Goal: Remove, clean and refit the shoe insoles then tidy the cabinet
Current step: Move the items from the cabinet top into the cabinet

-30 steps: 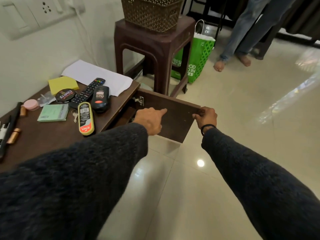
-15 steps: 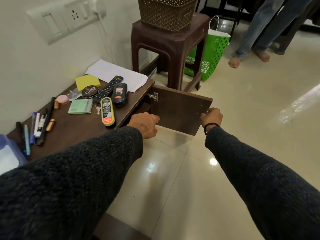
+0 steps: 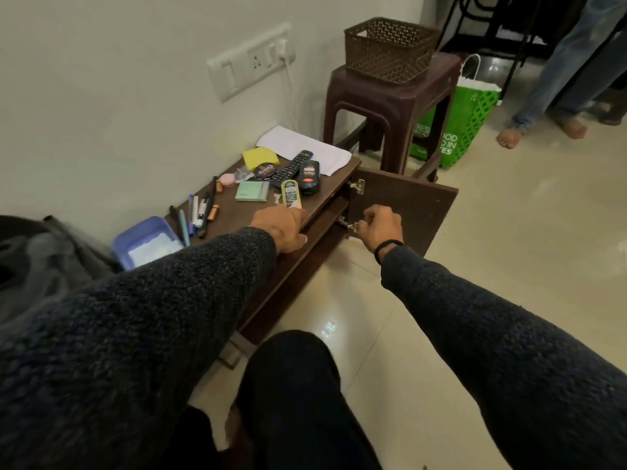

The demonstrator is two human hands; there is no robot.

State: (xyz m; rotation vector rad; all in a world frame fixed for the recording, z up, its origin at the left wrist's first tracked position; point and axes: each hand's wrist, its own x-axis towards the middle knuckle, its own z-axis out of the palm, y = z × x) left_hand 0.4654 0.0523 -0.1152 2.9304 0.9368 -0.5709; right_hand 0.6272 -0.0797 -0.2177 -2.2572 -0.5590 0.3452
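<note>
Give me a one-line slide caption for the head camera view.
Left hand rests on the cabinet top; right hand reaches beside the open door.

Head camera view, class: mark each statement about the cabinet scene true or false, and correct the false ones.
1. The cabinet door stands open. True.
2. The wicker basket sits on the floor. False: it sits on the brown stool.
3. The left hand is at the front edge of the cabinet top. True.
4. The remote control lies inside the purple tray. False: it lies on the cabinet top, apart from the tray.
5. The right hand is raised well clear of the door. False: it is down by the door's lower hinge.
</note>
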